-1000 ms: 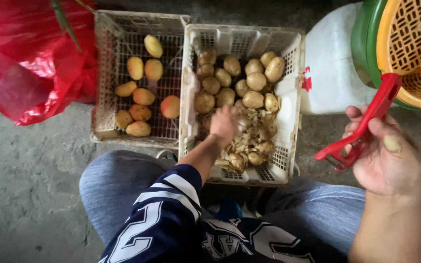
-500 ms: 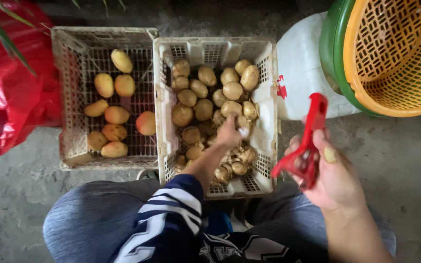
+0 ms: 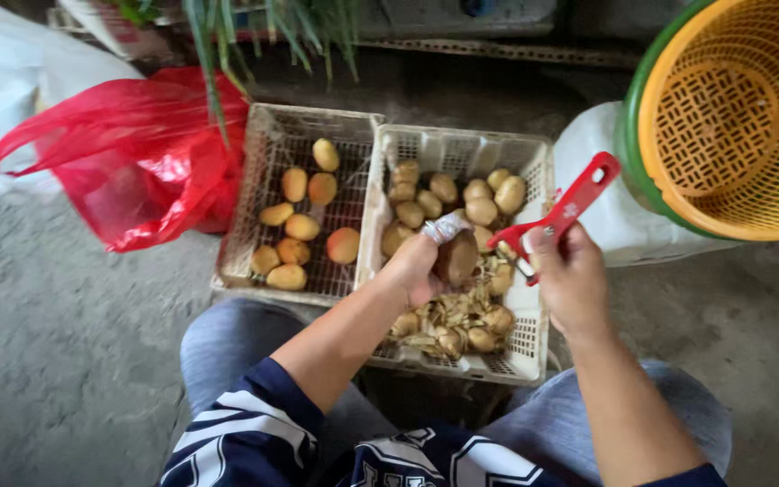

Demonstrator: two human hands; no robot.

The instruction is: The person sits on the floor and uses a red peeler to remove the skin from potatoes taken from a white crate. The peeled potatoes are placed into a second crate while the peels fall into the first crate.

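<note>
My left hand [image 3: 418, 263] grips a brown unpeeled potato [image 3: 458, 259] above the right white crate [image 3: 536, 298]; one fingertip is wrapped in white tape. My right hand [image 3: 570, 275] holds a red peeler [image 3: 559, 215], its blade end close to the potato. The right crate holds several unpeeled potatoes at the back and a heap of peelings [image 3: 448, 317] at the front. The left white crate [image 3: 247, 236] holds several peeled yellow potatoes [image 3: 297, 225].
A red plastic bag [image 3: 137, 158] lies left of the crates, with a white bag [image 3: 11, 81] behind it. A yellow basket [image 3: 737, 117] sits inside a green one on a white container [image 3: 606, 212] at the right. My knees flank the crates on a concrete floor.
My left hand has lifted a potato out of the right crate. My right hand has brought the peeler in from the right, next to the potato. The view has shifted.
</note>
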